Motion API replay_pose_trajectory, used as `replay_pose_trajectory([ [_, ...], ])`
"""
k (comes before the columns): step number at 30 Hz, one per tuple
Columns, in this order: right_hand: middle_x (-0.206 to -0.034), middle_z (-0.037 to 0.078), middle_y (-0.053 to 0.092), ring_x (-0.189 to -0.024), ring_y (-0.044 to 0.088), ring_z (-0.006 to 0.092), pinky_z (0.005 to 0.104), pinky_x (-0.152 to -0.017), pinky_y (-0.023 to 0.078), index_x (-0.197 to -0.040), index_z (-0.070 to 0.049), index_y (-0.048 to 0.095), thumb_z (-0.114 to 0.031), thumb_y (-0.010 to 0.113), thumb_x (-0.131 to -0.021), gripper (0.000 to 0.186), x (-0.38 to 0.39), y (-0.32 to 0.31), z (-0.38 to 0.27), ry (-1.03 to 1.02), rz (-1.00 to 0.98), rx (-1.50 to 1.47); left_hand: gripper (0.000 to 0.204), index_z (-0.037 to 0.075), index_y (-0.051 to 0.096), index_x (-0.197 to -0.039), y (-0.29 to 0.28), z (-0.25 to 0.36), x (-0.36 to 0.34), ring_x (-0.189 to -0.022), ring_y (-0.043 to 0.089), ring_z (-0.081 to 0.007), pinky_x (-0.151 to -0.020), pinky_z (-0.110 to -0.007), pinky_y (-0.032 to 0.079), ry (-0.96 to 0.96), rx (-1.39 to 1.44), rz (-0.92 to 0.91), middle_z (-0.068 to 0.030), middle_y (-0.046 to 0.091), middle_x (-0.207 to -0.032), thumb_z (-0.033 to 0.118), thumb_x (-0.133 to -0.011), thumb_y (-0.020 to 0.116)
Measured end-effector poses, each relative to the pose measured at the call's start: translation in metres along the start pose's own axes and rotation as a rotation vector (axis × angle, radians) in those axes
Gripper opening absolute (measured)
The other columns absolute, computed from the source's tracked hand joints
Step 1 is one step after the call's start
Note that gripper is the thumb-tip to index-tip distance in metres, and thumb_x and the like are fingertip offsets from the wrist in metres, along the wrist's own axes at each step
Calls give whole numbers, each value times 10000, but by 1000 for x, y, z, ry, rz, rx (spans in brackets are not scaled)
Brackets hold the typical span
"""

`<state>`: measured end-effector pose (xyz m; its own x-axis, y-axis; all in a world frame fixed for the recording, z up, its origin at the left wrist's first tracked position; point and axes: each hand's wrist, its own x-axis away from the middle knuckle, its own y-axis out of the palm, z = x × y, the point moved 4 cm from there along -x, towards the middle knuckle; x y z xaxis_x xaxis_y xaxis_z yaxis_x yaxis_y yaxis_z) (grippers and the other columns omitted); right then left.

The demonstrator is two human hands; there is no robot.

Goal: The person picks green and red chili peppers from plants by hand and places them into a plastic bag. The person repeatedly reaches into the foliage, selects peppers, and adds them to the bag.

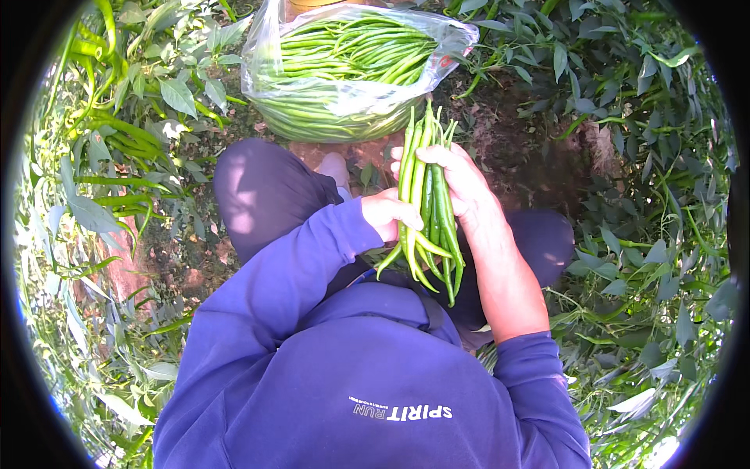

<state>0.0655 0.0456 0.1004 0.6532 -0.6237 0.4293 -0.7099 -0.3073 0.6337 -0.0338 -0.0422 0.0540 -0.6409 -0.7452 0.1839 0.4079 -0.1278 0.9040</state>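
A bunch of long green chili peppers [427, 195] lies lengthwise between my two hands, stems pointing away from me and tips toward my lap. My right hand [461, 176] wraps round the stem end from the right, its thumb laid across the peppers. Lower down on the left, my left hand [389, 214] closes on the bunch with its thumb over the front; its other fingers are mostly hidden. Just beyond the bunch stands a clear plastic bag [336, 98], its mouth spread wide, filled with many more green chili peppers [359, 47] lying roughly parallel.
Leafy pepper plants [617, 180] crowd both sides, with chili peppers [129, 141] hanging among the leaves on the left. My bent knees [262, 187] flank the bunch. Brown soil [508, 156] shows between the rows, and a yellowish object [312, 6] stands partly hidden behind the bag.
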Motion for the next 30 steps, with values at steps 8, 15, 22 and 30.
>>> replay_pose_trajectory([
  [8, -868, 117, 718, -713, 707, 208, 344, -651, 613, -1027, 15, 656, 5, 692, -881, 151, -46, -1, -32, -425, 403, 106, 1131, -21, 291, -1532, 13, 48, -8, -1326, 517, -245, -1145, -374, 411, 562, -936, 548, -163, 493, -1459, 185, -645, 961],
  [15, -886, 91, 712, -751, 692, 191, 338, -695, 586, -1046, -10, 660, -6, 685, -882, 166, -69, 15, -71, -399, 361, 66, 1023, -25, 331, -1519, 27, 92, -34, -1300, 533, -243, -1121, -373, 421, 579, -1062, 720, -162, 543, -1399, 132, -641, 831],
  [22, -1077, 82, 703, -980, 675, 176, 351, -922, 527, -1191, -26, 651, -260, 850, -840, 466, -97, 21, -129, -423, 210, 186, 1018, -41, 331, -1509, 32, 177, -44, -1267, 565, -245, -1091, -362, 447, 508, -1310, 780, -175, 563, -1368, 140, -634, 820],
  [30, -1411, 297, 535, -1338, 520, 404, 471, -1108, 433, -1413, 35, 526, -442, 847, -740, 885, -135, -19, -232, -812, 697, 1531, 907, 4, 387, -1472, 29, 336, -27, -1213, 603, -217, -1067, -338, 464, 468, -1692, 728, -143, 613, -1319, 65, -659, 785],
])
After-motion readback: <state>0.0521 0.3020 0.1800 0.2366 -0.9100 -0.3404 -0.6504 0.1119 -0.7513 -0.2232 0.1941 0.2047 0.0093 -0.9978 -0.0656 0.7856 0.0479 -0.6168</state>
